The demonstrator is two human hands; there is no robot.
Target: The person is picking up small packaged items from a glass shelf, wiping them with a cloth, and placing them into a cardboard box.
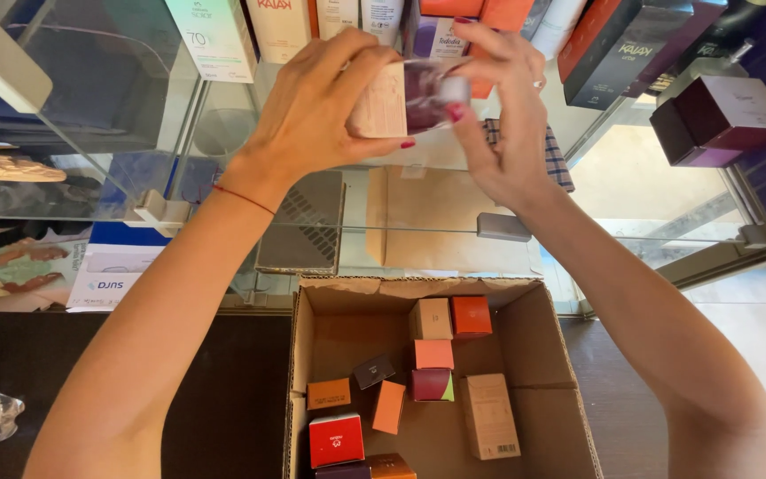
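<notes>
Both my hands are raised in front of a glass shelf and hold one small box (405, 98), beige on its left part and dark maroon on its right. My left hand (316, 102) wraps the beige end from the left. My right hand (503, 115) pinches the maroon end with fingertips and thumb. Below my arms an open cardboard carton (538, 355) sits on a dark surface and holds several small boxes in orange, red, beige, maroon and black.
Tall product boxes (214, 35) stand in a row on the upper glass shelf. Dark purple boxes (720, 120) sit at the right. A glass shelf edge (401, 231) runs across under my wrists, with a brown envelope (436, 222) and a dark mesh item (303, 222) behind it.
</notes>
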